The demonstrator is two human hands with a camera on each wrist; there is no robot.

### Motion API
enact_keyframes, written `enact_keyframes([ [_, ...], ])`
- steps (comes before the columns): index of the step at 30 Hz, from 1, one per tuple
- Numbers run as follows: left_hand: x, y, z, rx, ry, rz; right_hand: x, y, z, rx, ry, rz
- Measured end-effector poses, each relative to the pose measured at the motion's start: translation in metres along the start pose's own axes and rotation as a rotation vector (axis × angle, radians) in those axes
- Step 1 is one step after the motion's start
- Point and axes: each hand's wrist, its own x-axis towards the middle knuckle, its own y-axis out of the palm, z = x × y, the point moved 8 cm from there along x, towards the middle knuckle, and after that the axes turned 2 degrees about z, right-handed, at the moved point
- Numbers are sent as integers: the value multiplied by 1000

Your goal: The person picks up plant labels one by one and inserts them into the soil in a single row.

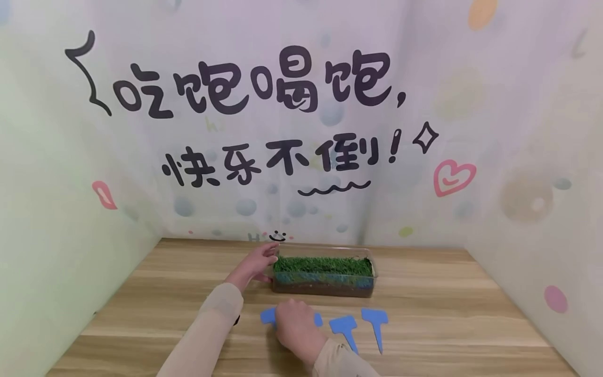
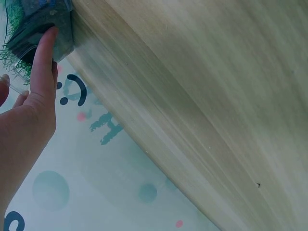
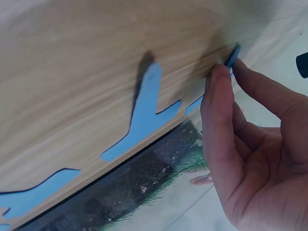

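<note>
A clear tray (image 1: pixel 325 287) of dark soil topped with green grass stands on the wooden table (image 1: pixel 447 314). My left hand (image 1: pixel 267 255) rests on the tray's left end; in the left wrist view, one straight finger (image 2: pixel 44 62) lies flat on the end wall (image 2: pixel 62 33). In front of the tray, my right hand (image 1: pixel 293 320) covers a blue T-shaped plant label (image 1: pixel 267 315). The right wrist view shows thumb and forefinger of the right hand (image 3: pixel 228 67) pinching that label (image 3: pixel 234 54), tilted up on its edge.
Two more blue labels (image 1: pixel 345 329) (image 1: pixel 375 320) lie flat to the right of my right hand; one (image 3: pixel 144 110) lies close to the tray (image 3: pixel 134 187). Printed backdrop walls (image 1: pixel 301 131) close in the table at the back and both sides.
</note>
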Motion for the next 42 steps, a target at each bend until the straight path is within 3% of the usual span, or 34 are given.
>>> enact_keyframes([
  [6,-1,1,1,-5,-8,15,5,8,-6,118,51,136],
  [11,-4,-1,4,-22,0,20,6,15,-10,275,28,211],
  [19,-4,-2,2,-30,-2,31,11,18,-19,704,0,322],
  [23,-1,-3,1,-30,-5,40,14,19,-21,842,-6,358],
  [42,6,0,3,-61,-19,49,26,6,-37,975,-17,281],
])
